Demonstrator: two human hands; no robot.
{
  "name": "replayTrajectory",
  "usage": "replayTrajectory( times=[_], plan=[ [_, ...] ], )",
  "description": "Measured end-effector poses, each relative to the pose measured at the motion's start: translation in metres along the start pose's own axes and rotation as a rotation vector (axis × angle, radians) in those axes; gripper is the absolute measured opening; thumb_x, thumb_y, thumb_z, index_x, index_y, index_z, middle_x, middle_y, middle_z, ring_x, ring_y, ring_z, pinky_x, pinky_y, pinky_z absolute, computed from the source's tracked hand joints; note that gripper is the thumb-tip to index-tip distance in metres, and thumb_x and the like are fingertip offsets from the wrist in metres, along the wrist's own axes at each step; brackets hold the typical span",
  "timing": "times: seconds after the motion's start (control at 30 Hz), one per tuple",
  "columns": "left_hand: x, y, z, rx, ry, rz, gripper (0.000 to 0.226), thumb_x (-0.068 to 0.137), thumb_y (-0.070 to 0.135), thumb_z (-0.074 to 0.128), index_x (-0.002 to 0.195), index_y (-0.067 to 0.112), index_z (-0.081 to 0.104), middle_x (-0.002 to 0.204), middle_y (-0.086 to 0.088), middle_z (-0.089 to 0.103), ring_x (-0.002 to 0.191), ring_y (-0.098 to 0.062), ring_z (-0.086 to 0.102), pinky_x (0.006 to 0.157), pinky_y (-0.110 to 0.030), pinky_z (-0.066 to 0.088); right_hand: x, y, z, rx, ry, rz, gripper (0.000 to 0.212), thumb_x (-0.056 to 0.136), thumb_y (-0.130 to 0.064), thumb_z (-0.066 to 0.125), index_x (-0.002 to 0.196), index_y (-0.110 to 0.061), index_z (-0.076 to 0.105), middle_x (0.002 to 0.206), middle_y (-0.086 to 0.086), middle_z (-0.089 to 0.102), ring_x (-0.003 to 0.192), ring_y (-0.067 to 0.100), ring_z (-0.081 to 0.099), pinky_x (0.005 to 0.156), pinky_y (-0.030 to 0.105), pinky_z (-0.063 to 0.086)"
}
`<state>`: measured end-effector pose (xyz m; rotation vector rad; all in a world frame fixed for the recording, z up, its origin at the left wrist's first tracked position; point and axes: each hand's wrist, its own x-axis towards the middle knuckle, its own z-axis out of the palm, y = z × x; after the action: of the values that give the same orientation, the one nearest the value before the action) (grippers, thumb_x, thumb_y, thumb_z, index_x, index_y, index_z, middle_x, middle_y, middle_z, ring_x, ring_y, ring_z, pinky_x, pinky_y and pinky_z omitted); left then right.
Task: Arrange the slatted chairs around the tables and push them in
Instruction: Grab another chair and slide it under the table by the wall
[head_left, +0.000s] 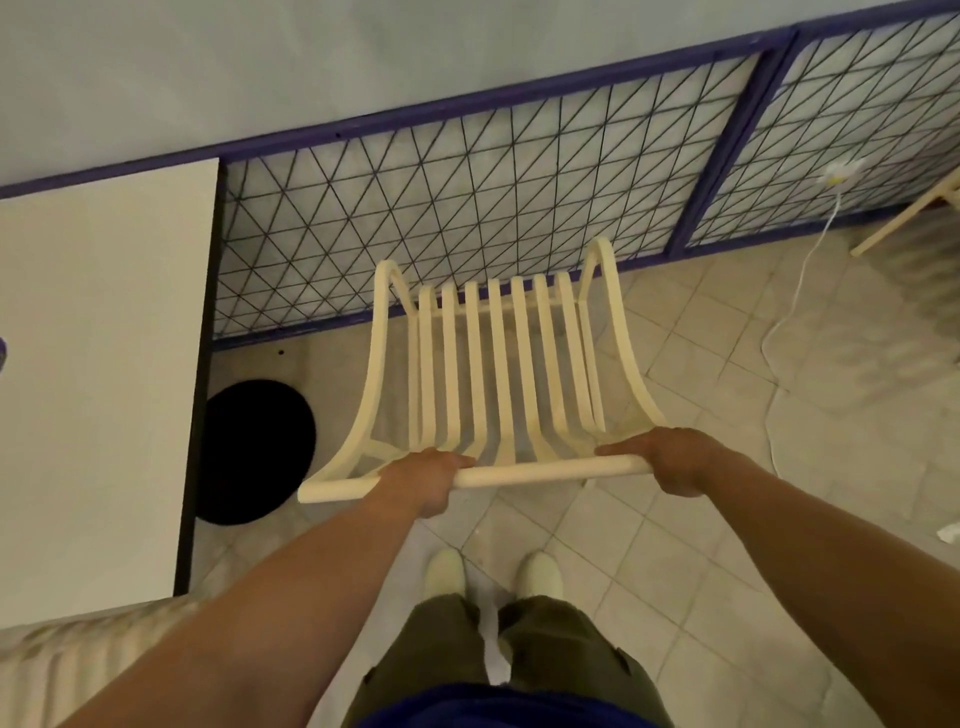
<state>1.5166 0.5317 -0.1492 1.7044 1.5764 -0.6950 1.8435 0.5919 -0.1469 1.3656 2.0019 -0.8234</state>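
Left hand, right hand grasp top rail, one slatted chair; one table.

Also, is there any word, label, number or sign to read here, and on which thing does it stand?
None can be read: the slatted chair, the white table and the wire-mesh panel bear no text.
The white plug on the panel is too blurred to tell.

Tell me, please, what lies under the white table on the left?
Under the white table a black round disc, probably its base, rests on the tiled floor. Only the part past the table's edge shows; the tabletop covers the rest, along with any column or legs.
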Motion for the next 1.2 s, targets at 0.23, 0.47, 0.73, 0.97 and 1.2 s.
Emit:
replayTrajectory(
  times=[0.23,0.47,0.73,0.97,1.2],
  plan=[
    [0.000,-0.005,-0.002,0.020,-0.011,0.021,0.080,0.092,0.006,0.055,0.153,0.049,0.027,0.125,-0.003,0.056,0.106,-0.025,0.060,0.084,-0.036,0.051,-0.005,-0.002,-0.001,-0.033,0.038,0.049,0.074,0.094,-0.010,0.058,0.140,-0.063,0.034,0.139,-0.006,0.053,0.118,0.023,0.057,0.095,0.032,0.046],
    [0.001,-0.018,0.002,0.007,0.006,0.087,0.082,0.092,0.001,0.054,0.155,0.045,0.027,0.127,-0.006,0.056,0.107,-0.026,0.060,0.081,-0.034,0.048,-0.003,-0.026,0.000,-0.071,0.077,0.078,0.056,0.097,-0.023,0.054,0.142,-0.055,0.038,0.140,-0.007,0.053,0.122,0.022,0.055,0.104,0.036,0.039],
    [0.005,-0.018,0.007,0.014,0.048,0.087,0.070,0.093,0.006,0.054,0.150,0.042,0.037,0.125,-0.006,0.058,0.110,-0.028,0.059,0.091,-0.043,0.052,0.001,-0.039,-0.002,-0.142,0.045,0.124,0.066,0.092,-0.015,0.055,0.143,-0.052,0.037,0.131,-0.009,0.056,0.119,0.021,0.055,0.105,0.045,0.039],
    [0.003,-0.015,0.010,-0.003,0.065,0.030,0.071,0.093,0.009,0.059,0.149,0.048,0.038,0.120,-0.002,0.059,0.104,-0.025,0.061,0.086,-0.041,0.053,0.008,-0.030,-0.005,-0.100,0.015,0.015,0.072,0.088,-0.010,0.061,0.144,-0.048,0.038,0.131,-0.004,0.055,0.113,0.020,0.058,0.097,0.036,0.047],
    [-0.002,-0.011,0.008,0.020,0.063,0.008,0.076,0.093,0.005,0.056,0.151,0.049,0.033,0.118,-0.001,0.060,0.100,-0.024,0.062,0.085,-0.038,0.054,0.011,-0.023,0.000,-0.107,-0.003,-0.041,0.072,0.089,-0.009,0.060,0.149,-0.040,0.036,0.130,0.001,0.054,0.112,0.022,0.057,0.094,0.034,0.046]
  ],
)
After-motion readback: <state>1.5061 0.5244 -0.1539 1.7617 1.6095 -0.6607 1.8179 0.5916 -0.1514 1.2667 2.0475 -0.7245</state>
